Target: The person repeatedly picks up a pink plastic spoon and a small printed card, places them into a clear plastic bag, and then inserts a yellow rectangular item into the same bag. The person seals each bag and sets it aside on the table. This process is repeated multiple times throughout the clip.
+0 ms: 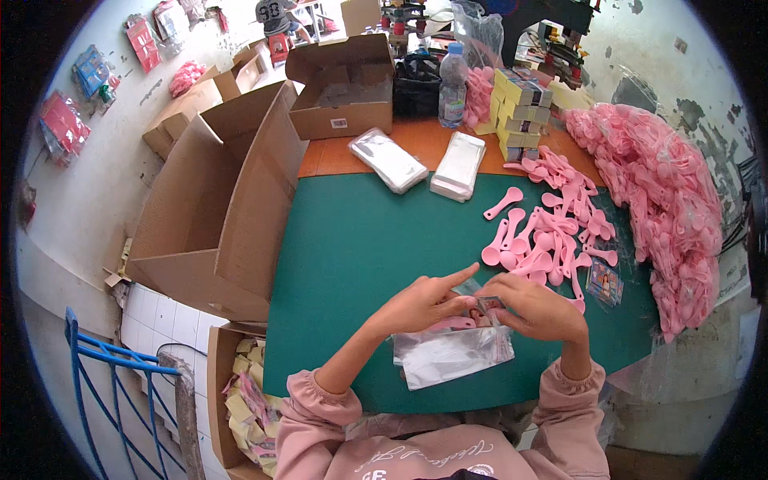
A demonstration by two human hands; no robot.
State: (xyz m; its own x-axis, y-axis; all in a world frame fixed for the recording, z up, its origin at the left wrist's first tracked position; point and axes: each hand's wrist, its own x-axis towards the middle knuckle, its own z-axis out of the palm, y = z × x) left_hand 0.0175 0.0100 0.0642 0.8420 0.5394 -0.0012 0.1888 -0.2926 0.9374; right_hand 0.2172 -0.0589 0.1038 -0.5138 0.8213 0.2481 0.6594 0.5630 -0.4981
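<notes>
My left hand [424, 302] and my right hand [536, 308] meet over a clear plastic bag [452, 356] lying on the green mat [352, 256]. Both hands pinch the bag's mouth, where pink plastic spoons [458, 323] and a small printed card [488, 303] sit between the fingers. My left index finger sticks out straight. Just beyond my right hand lies a loose heap of pink spoons [552, 232].
A big pile of bagged pink spoons [672, 200] fills the right side. Two stacks of clear bags [388, 160] lie at the mat's far edge, with small boxes [520, 112], a water bottle [453, 84] and open cartons [224, 200] behind and to the left. Small cards [605, 282] lie right.
</notes>
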